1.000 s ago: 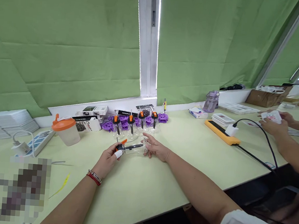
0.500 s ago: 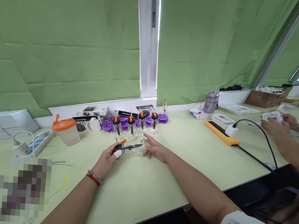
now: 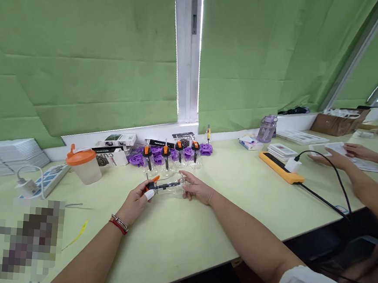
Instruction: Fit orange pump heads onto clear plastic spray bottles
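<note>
A clear plastic bottle with an orange and black pump top (image 3: pixel 167 186) lies on its side between my hands, just above the pale green table (image 3: pixel 181 237). My left hand (image 3: pixel 136 201) pinches the orange pump end; one fingertip wears a white cover. My right hand (image 3: pixel 197 188) curls round the bottle's clear base. Behind them stands a row of several like bottles with orange tops (image 3: pixel 171 156), in front of purple round parts (image 3: pixel 142 157).
A cup with an orange lid (image 3: pixel 83 163) and a white power strip (image 3: pixel 47 178) sit at left. A yellow power strip (image 3: pixel 280 167) with a black cable lies at right. Another person's hands (image 3: pixel 340 155) handle cards at far right. A purple bottle (image 3: pixel 267 127) stands by the window.
My hands and the bottle have hardly moved. The other person's hands have lowered their cards to the table at far right.
</note>
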A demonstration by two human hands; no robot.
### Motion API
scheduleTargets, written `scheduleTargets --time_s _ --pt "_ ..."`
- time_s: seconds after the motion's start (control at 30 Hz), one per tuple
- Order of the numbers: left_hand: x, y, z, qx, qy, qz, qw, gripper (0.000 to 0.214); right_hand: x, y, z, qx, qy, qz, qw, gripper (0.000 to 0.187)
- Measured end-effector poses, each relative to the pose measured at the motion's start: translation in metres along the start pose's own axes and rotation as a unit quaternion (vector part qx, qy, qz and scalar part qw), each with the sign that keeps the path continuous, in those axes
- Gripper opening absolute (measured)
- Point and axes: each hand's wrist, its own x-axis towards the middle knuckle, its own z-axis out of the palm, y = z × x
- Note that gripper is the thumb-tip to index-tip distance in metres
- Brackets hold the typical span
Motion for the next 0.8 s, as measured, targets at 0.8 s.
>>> scheduleTargets --time_s 0.8 --pt "0.001 -0.002 0.001 -0.004 -0.003 0.004 1.000 0.047 0.001 0.000 0.004 -0.012 0.004 0.006 1.000 0.066"
